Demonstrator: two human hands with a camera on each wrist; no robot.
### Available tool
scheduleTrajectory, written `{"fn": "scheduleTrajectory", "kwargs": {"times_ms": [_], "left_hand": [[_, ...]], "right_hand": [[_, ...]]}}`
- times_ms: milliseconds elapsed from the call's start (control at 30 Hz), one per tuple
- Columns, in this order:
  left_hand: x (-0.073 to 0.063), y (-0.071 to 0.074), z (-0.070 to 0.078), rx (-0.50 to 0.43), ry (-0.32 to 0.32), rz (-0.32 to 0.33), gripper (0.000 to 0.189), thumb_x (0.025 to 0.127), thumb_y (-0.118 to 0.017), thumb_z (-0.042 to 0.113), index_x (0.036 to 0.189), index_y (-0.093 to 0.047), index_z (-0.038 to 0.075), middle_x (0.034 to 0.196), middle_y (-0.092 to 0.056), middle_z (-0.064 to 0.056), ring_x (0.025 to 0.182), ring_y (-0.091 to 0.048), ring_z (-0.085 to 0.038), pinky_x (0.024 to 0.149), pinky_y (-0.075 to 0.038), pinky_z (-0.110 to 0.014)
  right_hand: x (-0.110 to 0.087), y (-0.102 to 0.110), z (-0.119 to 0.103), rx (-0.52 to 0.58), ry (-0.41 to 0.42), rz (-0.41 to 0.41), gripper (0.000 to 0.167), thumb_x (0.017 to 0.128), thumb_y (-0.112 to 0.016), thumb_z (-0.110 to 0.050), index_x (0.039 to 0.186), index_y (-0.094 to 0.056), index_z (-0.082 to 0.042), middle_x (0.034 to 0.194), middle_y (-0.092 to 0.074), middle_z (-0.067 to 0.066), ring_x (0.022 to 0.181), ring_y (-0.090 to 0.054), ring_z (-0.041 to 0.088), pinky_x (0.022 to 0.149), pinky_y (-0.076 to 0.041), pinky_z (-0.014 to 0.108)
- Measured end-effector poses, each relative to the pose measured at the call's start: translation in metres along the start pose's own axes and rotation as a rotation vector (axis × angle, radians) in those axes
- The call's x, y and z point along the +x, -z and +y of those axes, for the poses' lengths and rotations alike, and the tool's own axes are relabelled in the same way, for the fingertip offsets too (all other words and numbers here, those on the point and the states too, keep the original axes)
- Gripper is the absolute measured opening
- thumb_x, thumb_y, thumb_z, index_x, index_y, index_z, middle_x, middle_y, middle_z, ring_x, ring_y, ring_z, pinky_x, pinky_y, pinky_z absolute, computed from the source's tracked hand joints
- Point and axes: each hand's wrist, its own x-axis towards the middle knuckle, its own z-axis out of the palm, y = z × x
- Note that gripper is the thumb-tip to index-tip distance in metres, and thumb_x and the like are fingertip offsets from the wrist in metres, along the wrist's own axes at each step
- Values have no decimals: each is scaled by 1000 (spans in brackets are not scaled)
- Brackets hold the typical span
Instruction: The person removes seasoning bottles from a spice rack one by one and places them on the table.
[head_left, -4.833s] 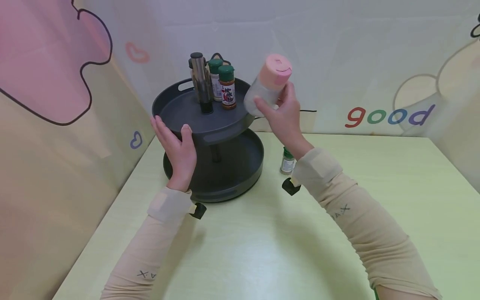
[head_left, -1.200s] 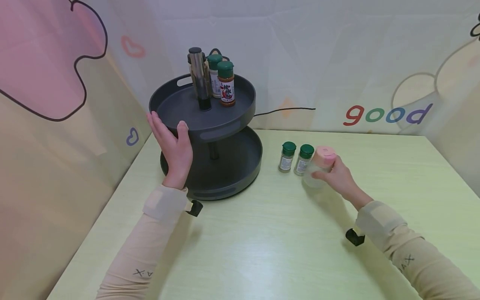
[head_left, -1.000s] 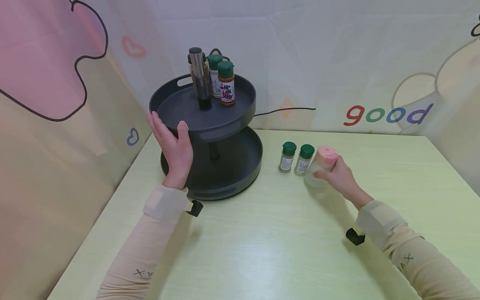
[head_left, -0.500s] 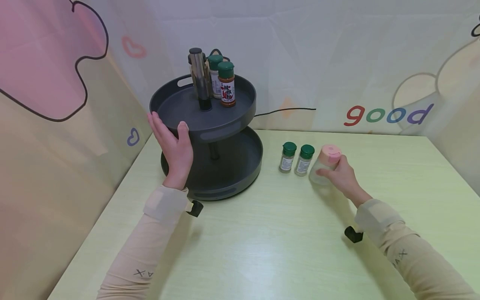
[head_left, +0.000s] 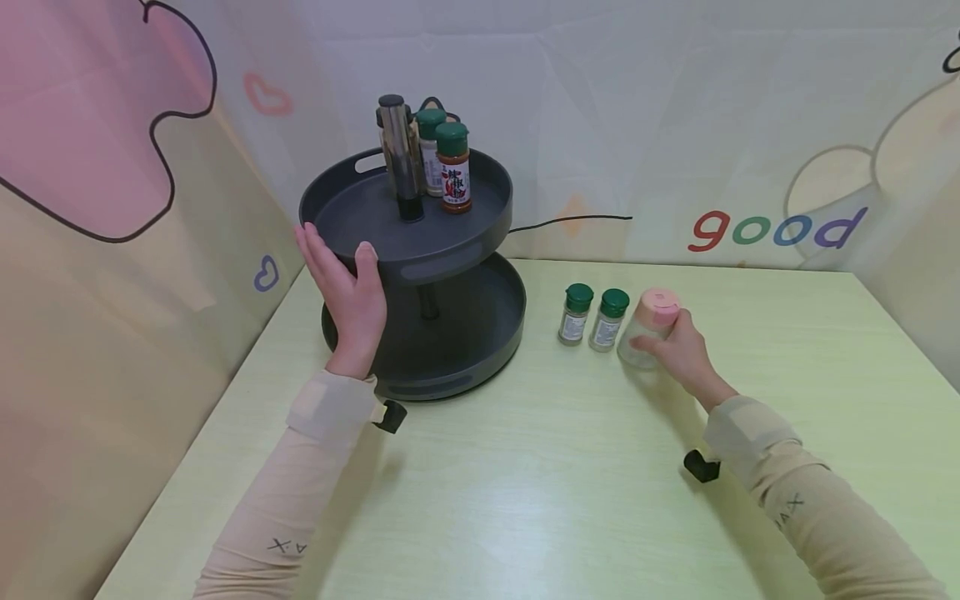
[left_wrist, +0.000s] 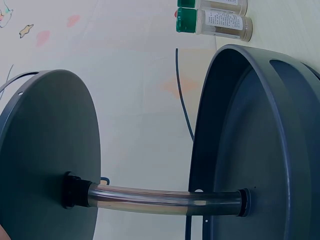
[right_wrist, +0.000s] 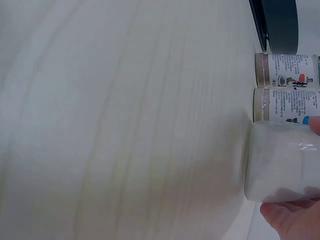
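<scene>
My right hand (head_left: 681, 354) grips a translucent jar with a pink lid (head_left: 660, 308), thumb on the near side. The jar's base appears to stand on the table, just right of two green-capped spice jars (head_left: 606, 321). In the right wrist view the frosted jar body (right_wrist: 282, 162) is beside the nearer spice jar, fingers on both sides of it. My left hand (head_left: 351, 296) rests with straight fingers against the outer rim of the upper tier of a dark two-tier rack (head_left: 435, 271). In the left wrist view only a sliver of that hand shows.
On the upper tier stand a tall slim bottle with a black cap (head_left: 401, 158), a red-labelled spice jar (head_left: 453, 171) and a white-labelled jar behind it. The rack's lower tier (head_left: 465, 333) holds nothing visible. A printed cloth (head_left: 600, 125) hangs behind the table.
My right hand has brought the pink-lidded jar from beside the upper tier down to the table at the right. It then shifted slightly rightward. My left hand has stayed at the rim.
</scene>
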Motion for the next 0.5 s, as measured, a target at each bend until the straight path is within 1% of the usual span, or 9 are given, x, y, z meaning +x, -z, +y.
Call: {"fn": "scheduleTrajectory", "kwargs": {"times_ms": [200, 500], "left_hand": [[0, 0, 1, 2, -2, 2, 71, 86, -38, 39, 143, -5, 11, 150, 4, -3, 136, 1, -10, 112, -4, -32], [0, 2, 0, 8, 9, -9, 72, 85, -38, 41, 143, -5, 12, 150, 4, -2, 136, 1, -10, 112, -4, -33]], "right_hand": [[2, -2, 2, 2, 2, 10, 76, 81, -59, -23, 134, -11, 3, 135, -28, 24, 122, -31, 39, 101, -26, 53], [2, -4, 2, 3, 6, 24, 74, 81, -60, -23, 133, -14, 4, 133, -31, 25, 121, -32, 39, 101, -27, 52]]}}
